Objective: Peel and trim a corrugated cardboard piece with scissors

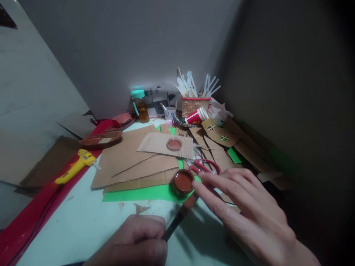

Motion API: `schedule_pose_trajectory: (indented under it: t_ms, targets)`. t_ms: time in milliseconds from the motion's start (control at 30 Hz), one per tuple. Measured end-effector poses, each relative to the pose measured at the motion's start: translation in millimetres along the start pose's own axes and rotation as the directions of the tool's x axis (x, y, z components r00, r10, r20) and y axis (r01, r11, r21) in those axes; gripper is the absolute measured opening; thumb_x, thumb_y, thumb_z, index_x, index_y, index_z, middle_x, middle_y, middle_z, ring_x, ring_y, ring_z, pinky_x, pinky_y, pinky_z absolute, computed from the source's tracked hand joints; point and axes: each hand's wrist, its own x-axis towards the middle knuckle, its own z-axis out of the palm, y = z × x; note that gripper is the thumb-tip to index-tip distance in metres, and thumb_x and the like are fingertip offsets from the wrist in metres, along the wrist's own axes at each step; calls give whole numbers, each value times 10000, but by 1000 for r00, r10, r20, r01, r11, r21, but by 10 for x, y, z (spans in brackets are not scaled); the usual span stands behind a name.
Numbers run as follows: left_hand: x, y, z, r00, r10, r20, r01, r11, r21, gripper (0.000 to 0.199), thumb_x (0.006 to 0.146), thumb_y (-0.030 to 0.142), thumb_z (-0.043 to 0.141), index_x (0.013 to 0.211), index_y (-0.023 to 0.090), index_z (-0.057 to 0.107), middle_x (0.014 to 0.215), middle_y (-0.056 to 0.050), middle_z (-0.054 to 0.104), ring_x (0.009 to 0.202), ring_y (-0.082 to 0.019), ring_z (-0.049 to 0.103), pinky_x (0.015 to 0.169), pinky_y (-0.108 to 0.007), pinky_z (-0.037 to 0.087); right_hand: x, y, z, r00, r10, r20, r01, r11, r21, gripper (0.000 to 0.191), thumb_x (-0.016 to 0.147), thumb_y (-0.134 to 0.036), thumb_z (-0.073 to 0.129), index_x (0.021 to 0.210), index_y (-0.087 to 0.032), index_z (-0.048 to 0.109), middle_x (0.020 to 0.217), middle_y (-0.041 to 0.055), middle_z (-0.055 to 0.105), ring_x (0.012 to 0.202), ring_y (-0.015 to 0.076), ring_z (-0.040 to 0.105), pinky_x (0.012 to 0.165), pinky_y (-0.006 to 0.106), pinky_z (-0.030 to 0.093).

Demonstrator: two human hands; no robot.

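My left hand [138,238], closed in a fist, grips one end of a dark brown strip [177,220] with a lighter reddish-brown patch near its far end. That far end runs under the index finger of my right hand [244,207], whose fingers reach forward and whose thumb is hidden. The strip seems pinched there. Just beyond the fingertips stands a small round dark brown cup [183,182] with a reddish-brown inside. Red-handled scissors [206,166] lie right behind it. Farther back, a round brown disc with a pale rim [174,144] rests on a cardboard piece [152,143].
Cardboard sheets [124,159] and green paper [133,195] cover the table's middle. A yellow glue gun [74,166] and a brown boat-shaped tray [101,138] lie left. Behind are a drink bottle [142,107], a tipped red paper cup [195,116] and a box of straws [195,105].
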Motion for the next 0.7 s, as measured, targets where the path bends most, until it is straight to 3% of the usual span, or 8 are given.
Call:
schedule_pose_trajectory:
  t_ms: [100, 400, 567, 700]
  targets:
    - [-7, 39, -13, 999, -34, 10, 34, 998, -47, 438, 803, 562, 572, 571, 201, 484, 708, 12, 448, 724, -175, 451, 670, -269, 377, 19, -26, 6, 1000, -2, 7, 2, 1000, -14, 338, 982, -87, 376, 1194, -75, 639, 1126, 150, 674, 965, 224, 599, 833, 398, 472]
    - [16, 132, -16, 998, -59, 32, 58, 997, 48, 368, 842, 421, 557, 556, 199, 490, 669, 19, 432, 708, -174, 461, 651, -302, 341, -37, -38, 152, 995, -55, -85, 62, 995, 80, 314, 912, 4, 446, 1177, 2, 615, 1138, 244, 664, 1031, 283, 615, 810, 461, 506]
    - [27, 147, 20, 1000, 15, 7, -16, 996, 89, 371, 849, 406, 558, 546, 198, 506, 668, 11, 452, 740, -183, 494, 693, -296, 357, -3, -32, 139, 991, -89, -98, 96, 994, 62, 336, 894, 23, 451, 1197, 18, 598, 1137, 265, 669, 1081, 307, 613, 827, 496, 527]
    - [30, 98, 70, 995, 67, -72, -65, 997, 38, 343, 839, 376, 573, 553, 194, 522, 689, 12, 464, 756, -180, 487, 730, -289, 340, 36, -34, 151, 983, -104, -148, 116, 991, 72, 320, 841, 72, 508, 1140, 47, 618, 1090, 265, 686, 1046, 303, 628, 844, 497, 536]
